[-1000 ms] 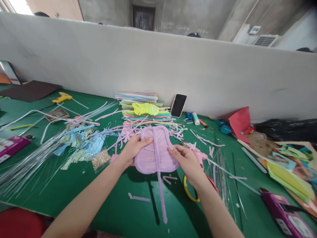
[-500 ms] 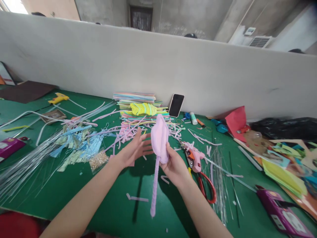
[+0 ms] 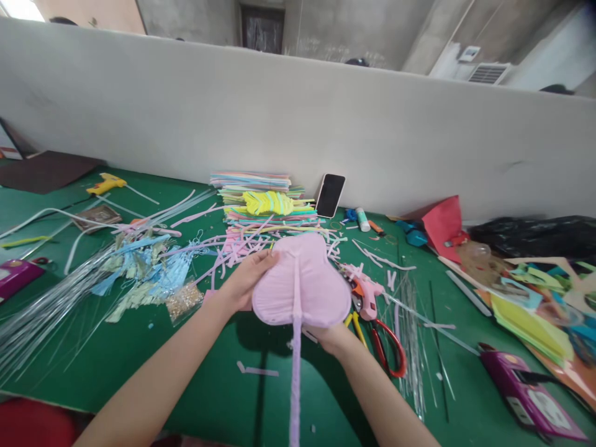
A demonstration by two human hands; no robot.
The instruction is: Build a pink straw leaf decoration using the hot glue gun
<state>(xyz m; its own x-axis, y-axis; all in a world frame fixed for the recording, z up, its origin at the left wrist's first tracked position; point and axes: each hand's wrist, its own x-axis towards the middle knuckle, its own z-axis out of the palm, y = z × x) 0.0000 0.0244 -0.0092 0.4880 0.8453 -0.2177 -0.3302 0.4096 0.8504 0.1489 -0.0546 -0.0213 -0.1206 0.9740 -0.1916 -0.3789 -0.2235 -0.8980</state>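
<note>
Left hand (image 3: 244, 282): thumb and fingers close on the upper left edge of the lilac fan (image 3: 302, 288); the fingers pass partly behind it, so firmness of pinch is unclear. Right hand (image 3: 329, 338): under and behind the lower right lobe; its fingers are mostly hidden, cannot tell whether spread or closed.

The fan's panel sits between the two hands, raised above the green table (image 3: 209, 372), broad face toward the viewer. Its handle (image 3: 295, 379) runs down between the forearms toward the table's near edge, free of both hands.

Just right of the panel: pink glue gun (image 3: 369, 297), with red-handled scissors (image 3: 393, 354) beside it. Below the panel, left of the handle: a short lilac strip (image 3: 261, 372) on the tabletop.

Beyond the panel, toward the table's far edge: bundles of coloured stems (image 3: 251, 181), a yellow braided piece (image 3: 267, 203) on top, and a phone (image 3: 330, 195) leaning against the partition (image 3: 288, 118).

Left part of table: blue tassels (image 3: 174, 273), bag of beads (image 3: 185, 300); yellow glue gun (image 3: 106, 184) nearer the far edge.
</note>
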